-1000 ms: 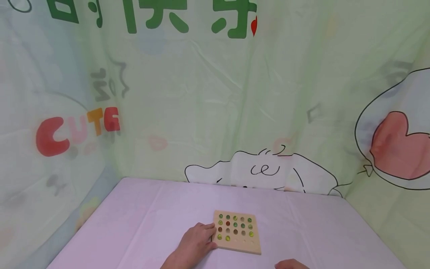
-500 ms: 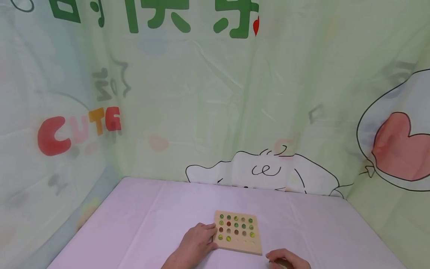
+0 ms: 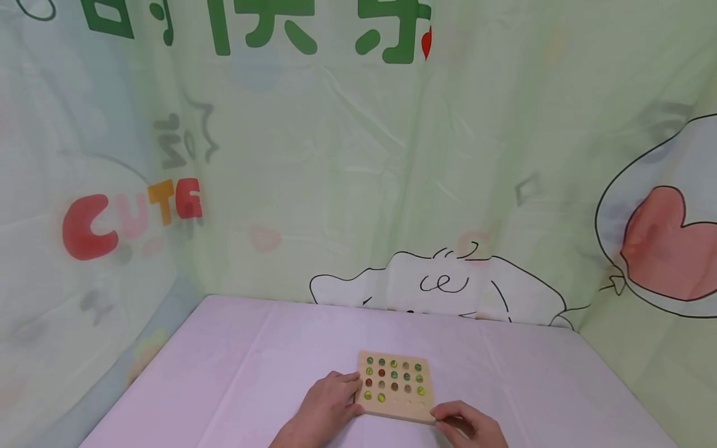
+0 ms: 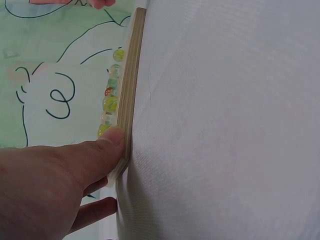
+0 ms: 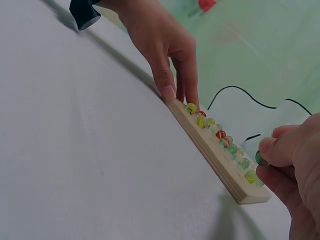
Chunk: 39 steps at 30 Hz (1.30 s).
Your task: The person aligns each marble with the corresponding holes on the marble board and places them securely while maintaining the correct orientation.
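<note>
A light wooden board (image 3: pixel 386 407) with rows of hollows lies on the table. Glass marbles (image 3: pixel 394 375) in green, yellow, clear and reddish brown fill most hollows; the front row's right-hand hollows are bare. My left hand (image 3: pixel 327 401) grips the board's near left corner, its thumb (image 4: pixel 112 142) against the front edge in the left wrist view. At the near right corner is my right hand (image 3: pixel 470 424), fingers curled. The right wrist view shows it pinching a green marble (image 5: pixel 260 159) between thumb and finger, close above the board's right end.
A pale pinkish-white cloth (image 3: pixel 269 348) covers the table. Printed curtains (image 3: pixel 336 186) hang behind it and at both sides. A dark band (image 5: pixel 84 14) is around the left wrist in the right wrist view.
My right hand has come in from the bottom edge, moving up and left to the board's near right corner. The left hand and the board have stayed in place.
</note>
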Each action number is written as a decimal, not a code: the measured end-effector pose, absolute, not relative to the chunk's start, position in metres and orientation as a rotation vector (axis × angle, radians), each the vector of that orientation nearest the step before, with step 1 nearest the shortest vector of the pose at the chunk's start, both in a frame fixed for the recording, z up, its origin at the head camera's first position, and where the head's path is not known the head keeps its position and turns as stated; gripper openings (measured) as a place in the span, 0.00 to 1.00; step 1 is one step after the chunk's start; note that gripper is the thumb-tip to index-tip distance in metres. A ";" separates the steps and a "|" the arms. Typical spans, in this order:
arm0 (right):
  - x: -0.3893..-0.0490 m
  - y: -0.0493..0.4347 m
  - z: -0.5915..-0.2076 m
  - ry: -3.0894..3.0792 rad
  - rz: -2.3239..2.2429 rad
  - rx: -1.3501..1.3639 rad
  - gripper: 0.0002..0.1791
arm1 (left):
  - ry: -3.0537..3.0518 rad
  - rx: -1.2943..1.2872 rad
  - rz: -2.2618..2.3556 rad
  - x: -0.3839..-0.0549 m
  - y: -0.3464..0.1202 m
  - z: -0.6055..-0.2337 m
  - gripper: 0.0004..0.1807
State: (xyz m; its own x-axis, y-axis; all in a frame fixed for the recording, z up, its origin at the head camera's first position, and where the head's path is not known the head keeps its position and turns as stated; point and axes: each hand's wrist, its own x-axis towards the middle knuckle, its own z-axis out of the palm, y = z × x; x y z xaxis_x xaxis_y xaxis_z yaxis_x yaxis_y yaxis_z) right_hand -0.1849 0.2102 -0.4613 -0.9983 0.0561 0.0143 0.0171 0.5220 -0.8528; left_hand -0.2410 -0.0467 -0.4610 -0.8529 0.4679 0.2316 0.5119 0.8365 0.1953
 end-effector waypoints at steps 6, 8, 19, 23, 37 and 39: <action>-0.193 0.196 -0.459 -2.651 1.557 -0.066 0.07 | -2.830 -0.769 -0.363 -0.241 -0.047 -0.461 0.25; -0.195 0.191 -0.457 -2.658 1.543 -0.078 0.07 | -2.827 -0.772 -0.360 -0.241 -0.047 -0.461 0.25; -0.207 0.171 -0.456 -2.633 1.521 -0.032 0.08 | -2.839 -0.775 -0.354 -0.242 -0.048 -0.461 0.25; -0.212 0.164 -0.459 -2.613 1.552 0.005 0.08 | -2.854 -0.767 -0.354 -0.243 -0.047 -0.462 0.25; -0.227 0.152 -0.473 -2.654 1.457 0.202 0.10 | -2.858 -0.782 -0.370 -0.245 -0.049 -0.462 0.25; -0.228 0.152 -0.474 -2.654 1.439 0.215 0.10 | -2.850 -0.787 -0.371 -0.245 -0.049 -0.462 0.25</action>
State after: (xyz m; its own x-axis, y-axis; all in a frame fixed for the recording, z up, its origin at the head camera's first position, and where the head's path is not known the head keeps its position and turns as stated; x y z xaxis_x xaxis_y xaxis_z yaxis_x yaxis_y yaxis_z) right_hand -0.2283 0.1517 -0.4742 -0.9833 -0.0698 0.1682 -0.1790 0.5393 -0.8229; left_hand -0.2452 -0.0490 -0.4619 -0.8483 0.4821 0.2191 0.5221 0.8305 0.1942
